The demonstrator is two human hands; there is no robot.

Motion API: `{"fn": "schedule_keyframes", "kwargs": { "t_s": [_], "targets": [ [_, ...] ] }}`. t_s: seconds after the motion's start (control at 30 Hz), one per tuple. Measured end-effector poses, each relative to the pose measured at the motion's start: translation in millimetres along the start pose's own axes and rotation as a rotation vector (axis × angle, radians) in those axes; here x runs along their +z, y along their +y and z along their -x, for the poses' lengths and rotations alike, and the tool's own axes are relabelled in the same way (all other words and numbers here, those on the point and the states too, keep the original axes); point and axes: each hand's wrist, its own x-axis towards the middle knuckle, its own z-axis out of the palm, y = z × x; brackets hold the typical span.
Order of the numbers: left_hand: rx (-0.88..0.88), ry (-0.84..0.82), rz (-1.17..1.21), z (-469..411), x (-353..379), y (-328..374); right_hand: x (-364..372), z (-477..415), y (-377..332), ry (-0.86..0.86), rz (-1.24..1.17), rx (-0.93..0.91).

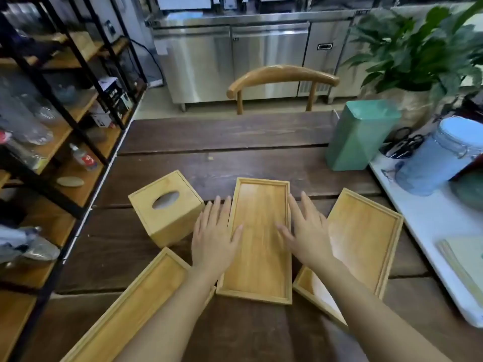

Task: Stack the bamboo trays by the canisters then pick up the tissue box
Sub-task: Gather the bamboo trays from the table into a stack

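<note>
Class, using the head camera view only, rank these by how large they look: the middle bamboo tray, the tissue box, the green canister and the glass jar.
1. Middle bamboo tray
2. Green canister
3. Tissue box and glass jar: too alike to rank, and the wide lens distorts the jar at the edge.

The left tray (125,312), at seven o'clock, ran off the bottom edge, and the left forearm hid its near right corner. The right forearm covered the near part of the right tray (366,241) at four o'clock. The right hand (308,231) was blurred at its thumb, so contact with the middle tray (258,246) could not be told. At three o'clock the glass canister (441,155) was soft and cut by the right edge. Items on the shelf (52,126) at nine o'clock were too blurred to name.
</note>
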Motion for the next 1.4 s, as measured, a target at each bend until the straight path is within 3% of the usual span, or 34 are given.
{"fn": "schedule_keyframes", "kwargs": {
  "t_s": [0.13,0.27,0.5,0.7,0.83,1.0,1.23,1.4],
  "targets": [
    [-0.218,-0.238,0.094,6,16,-6,21,6,-7,-0.236,-0.237,0.225],
    [-0.266,-0.360,0.225,13,25,-1,32,12,-24,-0.291,-0.458,0.329],
    [-0.553,-0.406,0.829,12,12,14,16,2,-34,-0.210,-1.044,0.692],
    [-0.667,-0.302,1.122,20,3,11,-1,-8,-23,-0.269,-1.100,0.921],
    [-0.701,-0.259,1.135,23,-5,14,-2,1,-31,-0.289,-0.966,0.861],
    [-0.769,-0.226,1.031,30,-18,23,-8,18,-40,-0.181,-0.952,0.775],
    [-0.765,-0.210,1.299,48,-69,22,-47,43,-63,-0.057,-0.872,0.423],
    [-0.755,0.013,1.357,70,-110,-2,-63,61,-103,-0.105,-0.893,0.153]
  ]
}}
